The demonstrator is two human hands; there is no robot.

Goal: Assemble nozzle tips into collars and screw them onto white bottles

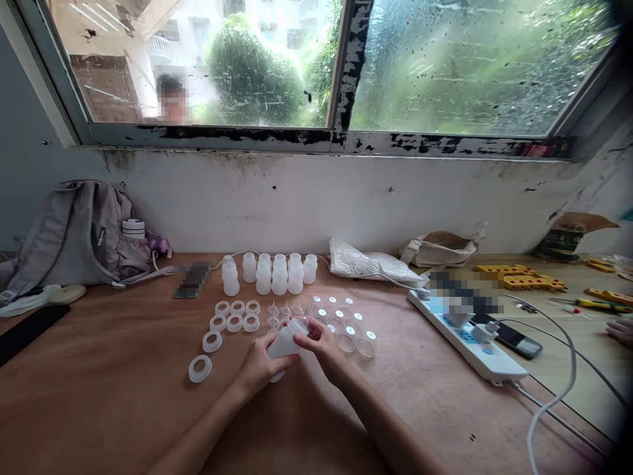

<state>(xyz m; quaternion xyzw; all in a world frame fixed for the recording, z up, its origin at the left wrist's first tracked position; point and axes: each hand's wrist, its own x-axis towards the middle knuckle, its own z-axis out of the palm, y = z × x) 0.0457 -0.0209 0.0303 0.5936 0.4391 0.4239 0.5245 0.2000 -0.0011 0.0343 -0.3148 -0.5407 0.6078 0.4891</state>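
Note:
My left hand is wrapped round the body of a small translucent white bottle, held tilted above the wooden table. My right hand pinches the bottle's top end, where a small clear piece sits. Behind the hands lie several white screw rings, several small clear teats and several clear domed caps. A group of several more white bottles stands upright further back.
A grey backpack leans at the back left, with a dark phone beside it. A white bag, a beige pouch and a white power strip with cables lie to the right. Another person's fingers show at the right edge.

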